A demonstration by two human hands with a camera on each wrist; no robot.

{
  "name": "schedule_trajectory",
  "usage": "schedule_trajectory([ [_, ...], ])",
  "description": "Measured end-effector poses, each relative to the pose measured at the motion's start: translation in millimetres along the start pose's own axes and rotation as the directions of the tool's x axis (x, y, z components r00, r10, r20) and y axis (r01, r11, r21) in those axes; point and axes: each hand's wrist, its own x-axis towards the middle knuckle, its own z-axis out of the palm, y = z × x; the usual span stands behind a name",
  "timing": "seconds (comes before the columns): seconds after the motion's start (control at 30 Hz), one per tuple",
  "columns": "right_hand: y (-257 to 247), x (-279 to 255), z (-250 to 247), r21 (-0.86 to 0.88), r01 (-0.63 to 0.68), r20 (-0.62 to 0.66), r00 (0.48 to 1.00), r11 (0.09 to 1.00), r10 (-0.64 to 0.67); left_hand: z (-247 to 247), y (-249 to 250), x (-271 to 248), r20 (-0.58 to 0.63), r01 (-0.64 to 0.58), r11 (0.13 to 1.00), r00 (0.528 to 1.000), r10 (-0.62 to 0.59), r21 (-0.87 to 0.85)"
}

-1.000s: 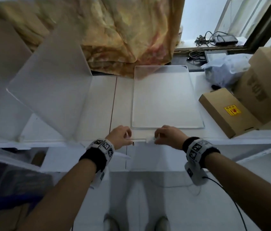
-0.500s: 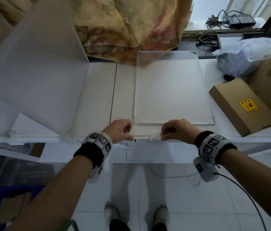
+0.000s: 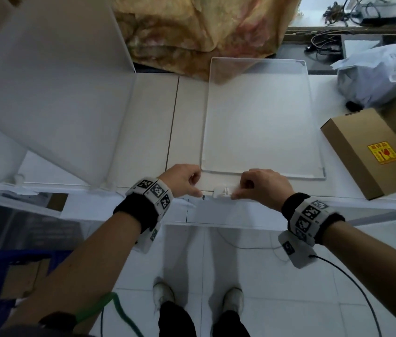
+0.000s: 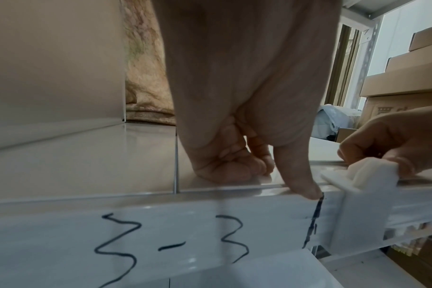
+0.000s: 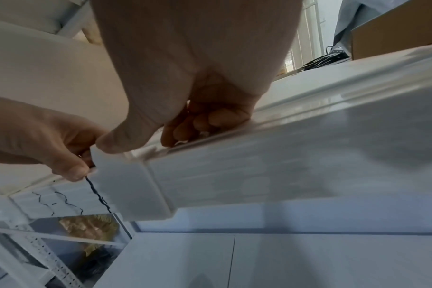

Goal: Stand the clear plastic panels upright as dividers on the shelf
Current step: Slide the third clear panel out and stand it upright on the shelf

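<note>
One clear plastic panel (image 3: pixel 260 117) lies flat on the white shelf (image 3: pixel 150 132), just beyond my hands. Two other clear panels (image 3: pixel 53 93) stand upright at the left. A small white clip (image 3: pixel 221 192) sits on the shelf's front rail (image 3: pixel 313 212). My right hand (image 3: pixel 257 186) pinches this clip (image 5: pixel 128 185), thumb on top and fingers curled behind it. My left hand (image 3: pixel 184 181) is a loose fist resting on the shelf, holding nothing. Its thumb tip (image 4: pixel 308 192) touches the rail beside a black marker line (image 4: pixel 313 220), just left of the clip (image 4: pixel 365 187).
A brown cardboard box (image 3: pixel 367 152) lies on the shelf at the right, with bigger boxes and a grey plastic bag (image 3: pixel 377 74) behind it. Patterned cloth (image 3: pixel 204 32) hangs at the back. The rail bears handwritten "3-3" (image 4: pixel 173 245). A blue crate (image 3: pixel 4 278) stands on the floor at the left.
Both hands stay at the shelf's front edge. The right hand keeps hold of the clip and has drawn slightly away from the left. The head view has shifted and tilted further down.
</note>
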Motion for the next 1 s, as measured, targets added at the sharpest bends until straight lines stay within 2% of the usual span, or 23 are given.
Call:
schedule_trajectory([
  [0.27, -12, -1, 2, -0.074, -0.084, -0.035, 0.996, 0.994, 0.082, 0, 0, 0, -0.003, -0.009, 1.000, 1.000, 0.008, -0.025],
  [0.63, -21, 0, 0, -0.097, -0.143, -0.010, 0.990, 0.985, 0.142, 2, -1, 1, -0.005, 0.010, 1.000, 1.000, -0.010, -0.026],
  [1.0, -26, 0, -2, -0.123, -0.124, 0.001, 0.992, 0.985, 0.125, 0, 1, 0, -0.010, 0.029, 1.000, 1.000, -0.029, 0.011],
])
